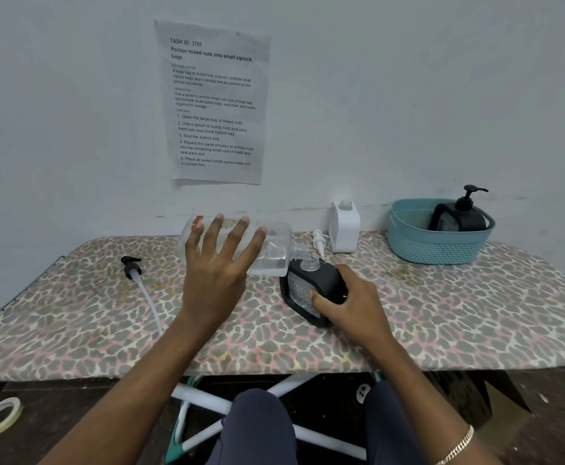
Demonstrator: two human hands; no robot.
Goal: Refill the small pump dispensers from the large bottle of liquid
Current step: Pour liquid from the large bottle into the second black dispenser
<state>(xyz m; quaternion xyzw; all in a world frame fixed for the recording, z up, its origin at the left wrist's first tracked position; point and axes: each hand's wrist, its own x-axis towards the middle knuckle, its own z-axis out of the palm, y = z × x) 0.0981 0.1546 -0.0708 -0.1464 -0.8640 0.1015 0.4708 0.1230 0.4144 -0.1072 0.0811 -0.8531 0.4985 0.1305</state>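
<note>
Large bottle [274, 253]: likely heavy, slick; held tipped by left hand [215, 280], fingers [212, 243] spread round its side.
Dispenser [324, 280]: likely light, tippy; clamped by right hand [354, 307] at its body.

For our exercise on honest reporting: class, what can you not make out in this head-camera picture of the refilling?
All in the head view:
Label of the large bottle: covered by the left hand holding it.
Fill level of the black dispenser: hidden by its dark casing and the right hand gripping it.
Any stream at the necks: too small and clear.
Lower half of the second dispenser: behind the basket wall.
</note>
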